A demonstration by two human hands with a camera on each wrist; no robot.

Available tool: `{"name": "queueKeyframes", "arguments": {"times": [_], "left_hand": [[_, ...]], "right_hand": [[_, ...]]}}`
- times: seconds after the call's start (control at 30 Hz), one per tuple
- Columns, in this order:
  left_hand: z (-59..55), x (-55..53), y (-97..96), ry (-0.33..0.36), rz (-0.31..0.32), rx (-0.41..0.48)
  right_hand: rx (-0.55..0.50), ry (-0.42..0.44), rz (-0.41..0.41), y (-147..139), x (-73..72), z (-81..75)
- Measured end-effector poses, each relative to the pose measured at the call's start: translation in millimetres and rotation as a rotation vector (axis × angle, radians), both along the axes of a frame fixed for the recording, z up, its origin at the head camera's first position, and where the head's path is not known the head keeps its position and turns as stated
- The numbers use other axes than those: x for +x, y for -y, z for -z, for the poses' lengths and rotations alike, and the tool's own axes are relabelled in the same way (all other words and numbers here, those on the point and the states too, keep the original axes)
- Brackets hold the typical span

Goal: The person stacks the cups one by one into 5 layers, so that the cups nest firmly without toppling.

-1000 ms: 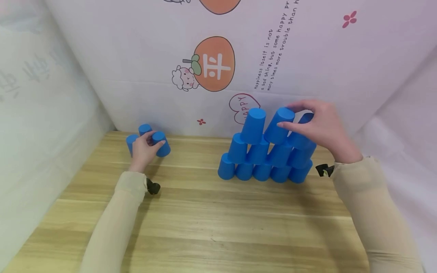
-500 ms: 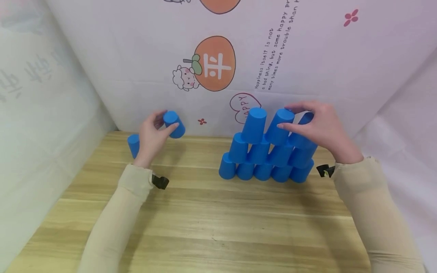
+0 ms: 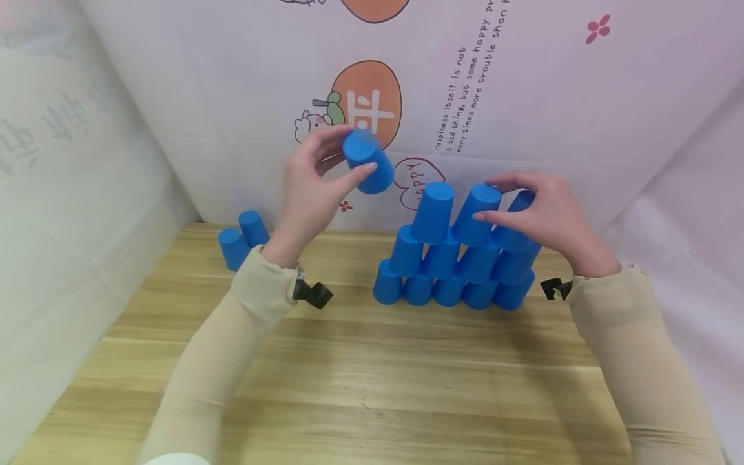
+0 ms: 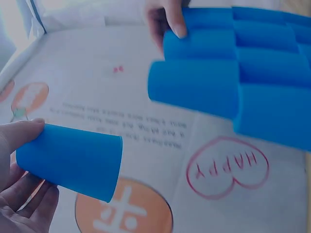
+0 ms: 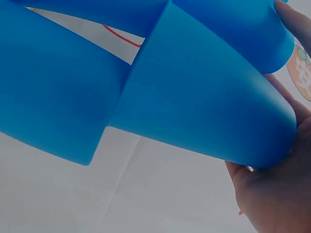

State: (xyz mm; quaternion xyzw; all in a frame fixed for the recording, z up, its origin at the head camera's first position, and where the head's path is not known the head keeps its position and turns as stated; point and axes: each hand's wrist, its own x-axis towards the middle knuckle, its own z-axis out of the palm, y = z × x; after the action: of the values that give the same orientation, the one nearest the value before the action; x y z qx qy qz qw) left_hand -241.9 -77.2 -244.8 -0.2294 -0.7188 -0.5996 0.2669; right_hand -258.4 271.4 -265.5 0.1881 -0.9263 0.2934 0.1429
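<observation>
My left hand (image 3: 314,187) grips a blue cup (image 3: 369,163) in the air, its narrow closed end tilted up. In the left wrist view the thumb and fingers hold that cup (image 4: 73,160) by its narrow end. To the right stands a wall of upside-down blue cups (image 3: 447,292), three rows high, with three cups in the top row. My right hand (image 3: 546,213) pinches the middle cup (image 3: 476,213) of that row between thumb and fingers. Its palm partly covers the top row's right cup (image 3: 519,201). The right wrist view shows this right cup (image 5: 209,97) close to the palm.
Two more blue cups (image 3: 234,248) stand upside down at the table's back left, beside my left forearm. A white printed cloth (image 3: 250,84) hangs behind the wooden table (image 3: 372,381). Pale cloth also closes off both sides.
My left hand has lifted one cup off the table at the back left and carried it up and rightward toward the stack. The right hand has stayed at the top row.
</observation>
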Motion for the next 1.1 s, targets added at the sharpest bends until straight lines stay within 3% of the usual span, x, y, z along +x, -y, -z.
{"name": "queueKeyframes", "arguments": {"times": [0.1, 0.17, 0.4, 0.6, 0.77, 1.1], "left_hand": [[-16.0, 4.5, -19.0, -0.024, 0.056, 0.002], [-19.8, -0.2, -30.4, -0.022, 0.075, -0.002], [-20.9, -29.2, -73.4, 0.07, 0.179, -0.022], [-22.1, -39.5, -102.0, 0.135, 0.233, -0.038], [-19.1, -42.8, -114.8, 0.179, 0.266, -0.074], [-8.2, -40.5, -117.9, 0.159, 0.264, -0.108]], "right_hand": [[-0.002, 0.001, -0.001, 0, -0.2, -0.2], [-0.001, 0.004, -0.001, 0, -0.3, -0.3], [-0.003, 0.005, -0.006, -1, -1.1, -0.6], [-0.017, 0.025, -0.011, -3, 0.1, -2.3], [-0.013, 0.027, -0.009, -3, 1.4, -3.5], [-0.02, 0.011, -0.018, -5, 2.0, -1.7]]}}
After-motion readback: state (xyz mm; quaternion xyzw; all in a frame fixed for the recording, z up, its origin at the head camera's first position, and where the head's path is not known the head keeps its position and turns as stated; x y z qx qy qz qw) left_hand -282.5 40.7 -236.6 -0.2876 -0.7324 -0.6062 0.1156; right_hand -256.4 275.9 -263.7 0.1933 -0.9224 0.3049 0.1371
